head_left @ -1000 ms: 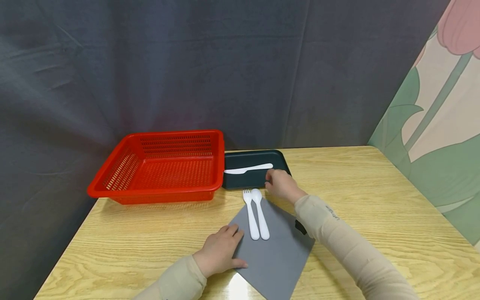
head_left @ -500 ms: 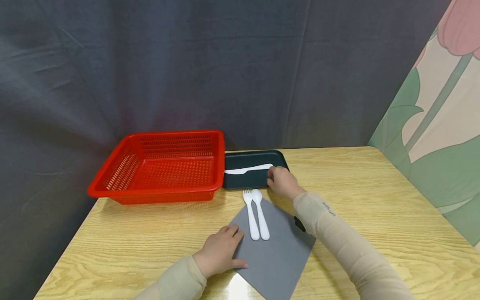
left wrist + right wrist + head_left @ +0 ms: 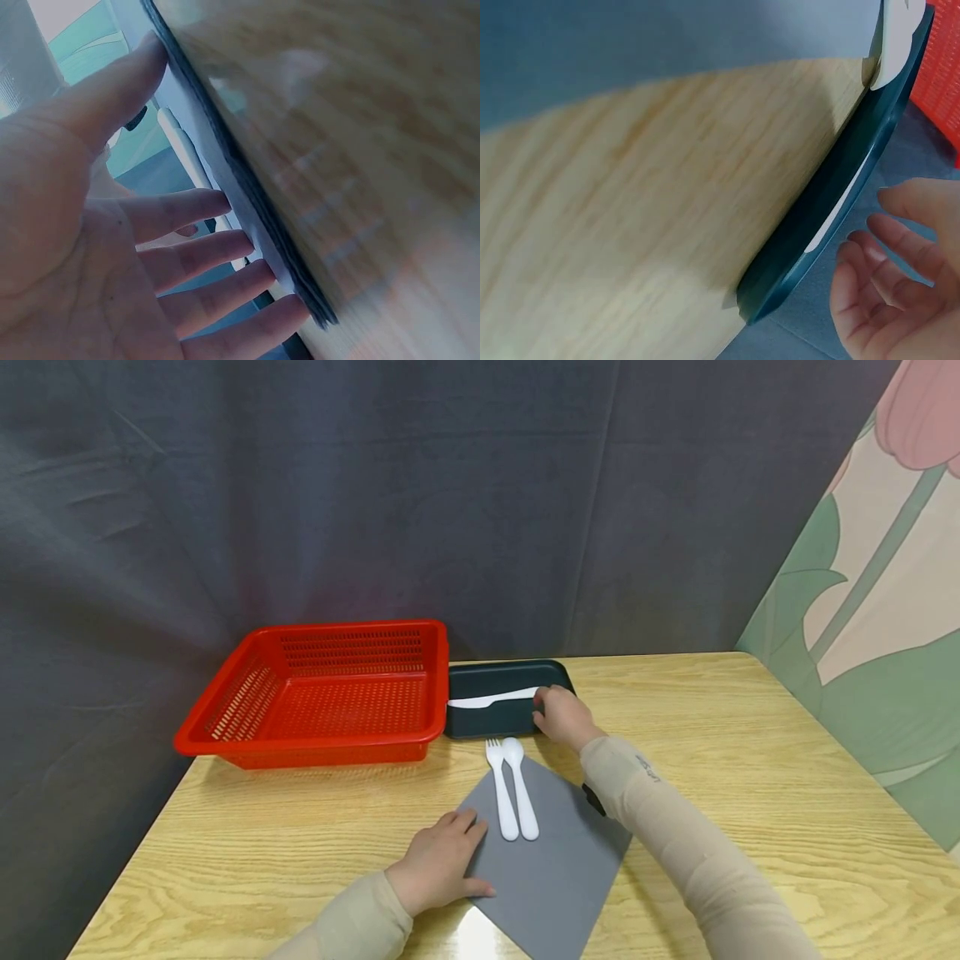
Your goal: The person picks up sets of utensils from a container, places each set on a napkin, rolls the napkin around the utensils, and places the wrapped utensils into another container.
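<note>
The right hand (image 3: 564, 718) hovers, fingers loosely curved, beside the white knife (image 3: 489, 700) on the dark tray (image 3: 483, 723); the left hand (image 3: 437, 865) (spread wide) touches the grey napkin (image 3: 553, 885) under fork (image 3: 503, 797) and spoon (image 3: 524, 793).

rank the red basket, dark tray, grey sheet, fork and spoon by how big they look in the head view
1. Red basket
2. Grey sheet, partly covered
3. Dark tray, partly hidden
4. Fork and spoon: too alike to rank apart
</note>
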{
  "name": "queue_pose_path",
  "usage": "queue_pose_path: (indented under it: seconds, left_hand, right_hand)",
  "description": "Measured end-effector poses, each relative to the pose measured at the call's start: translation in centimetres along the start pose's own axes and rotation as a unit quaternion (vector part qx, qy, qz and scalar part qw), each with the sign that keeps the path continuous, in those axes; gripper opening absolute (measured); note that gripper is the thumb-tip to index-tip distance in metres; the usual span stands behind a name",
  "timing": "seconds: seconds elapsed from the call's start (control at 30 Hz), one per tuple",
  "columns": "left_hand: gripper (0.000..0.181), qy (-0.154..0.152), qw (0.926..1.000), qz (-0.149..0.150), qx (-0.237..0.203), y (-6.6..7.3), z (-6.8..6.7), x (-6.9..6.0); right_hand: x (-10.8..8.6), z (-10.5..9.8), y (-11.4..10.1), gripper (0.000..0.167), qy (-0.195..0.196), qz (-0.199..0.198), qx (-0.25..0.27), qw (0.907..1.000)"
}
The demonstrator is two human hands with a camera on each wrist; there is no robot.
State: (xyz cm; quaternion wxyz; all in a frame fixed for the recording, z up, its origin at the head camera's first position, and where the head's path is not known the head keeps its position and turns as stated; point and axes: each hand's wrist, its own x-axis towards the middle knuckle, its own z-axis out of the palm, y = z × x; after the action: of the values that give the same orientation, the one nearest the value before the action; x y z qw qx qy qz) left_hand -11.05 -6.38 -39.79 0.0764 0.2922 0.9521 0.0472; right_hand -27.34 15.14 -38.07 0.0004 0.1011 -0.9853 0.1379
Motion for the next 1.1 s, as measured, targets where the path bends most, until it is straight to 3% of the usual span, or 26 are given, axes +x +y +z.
queue_pose_path:
  seconds: [0.6,1.1]
  left_hand:
    - [0.077,0.001,1.0,0.003,0.002,-0.1,-0.1,0.0]
    - [0.077,0.001,1.0,0.005,0.005,-0.1,-0.1,-0.1]
  right_hand:
    - [1.4,0.4,0.8,0.024,0.012,-0.038,-0.022,0.999]
    - [2.2,0.6,1.0,0.028,-0.007,-0.046,-0.033,0.9984]
